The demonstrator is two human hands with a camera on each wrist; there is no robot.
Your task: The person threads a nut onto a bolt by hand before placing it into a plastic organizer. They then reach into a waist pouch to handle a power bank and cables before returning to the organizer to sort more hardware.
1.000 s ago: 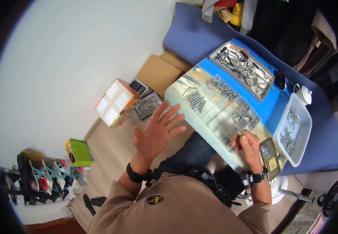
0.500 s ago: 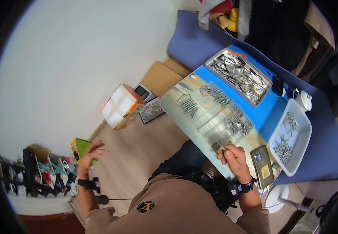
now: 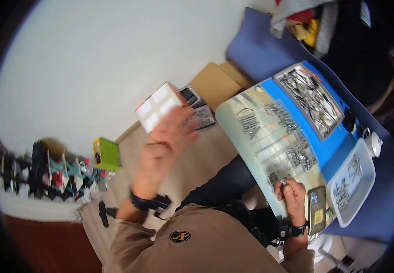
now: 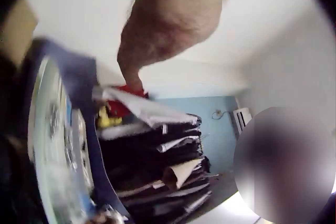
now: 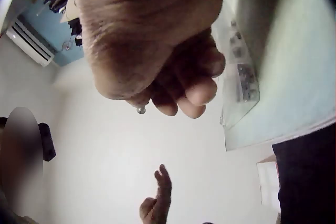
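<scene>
My right hand [image 3: 292, 198] is over the near edge of the table, fingers curled, pinching a small shiny metal piece [image 5: 140, 110] with a rounded end. Most of that piece is hidden by the fingers, and I cannot tell its kind. Close beyond the hand lies a clear compartment box [image 3: 263, 152], with bolts [image 3: 282, 117] and nuts [image 3: 302, 157] in its sections. A row of long bolts [image 3: 249, 123] lies at its left end. My left hand [image 3: 165, 141] is raised in the air away from the table, blurred, fingers extended and holding nothing.
A phone [image 3: 316, 211] lies right of the right hand, beside a white tub [image 3: 373, 179] with screws in it. Farther back are a grey-rimmed tray [image 3: 326, 135] of mixed metal parts and a white teapot [image 3: 373, 142]. Cardboard boxes [image 3: 217, 86] stand beyond the table's left end.
My left hand swung out to the lower left, then came back up toward the middle. The right hand still holds the metal piece near the box. The head view has shifted.
</scene>
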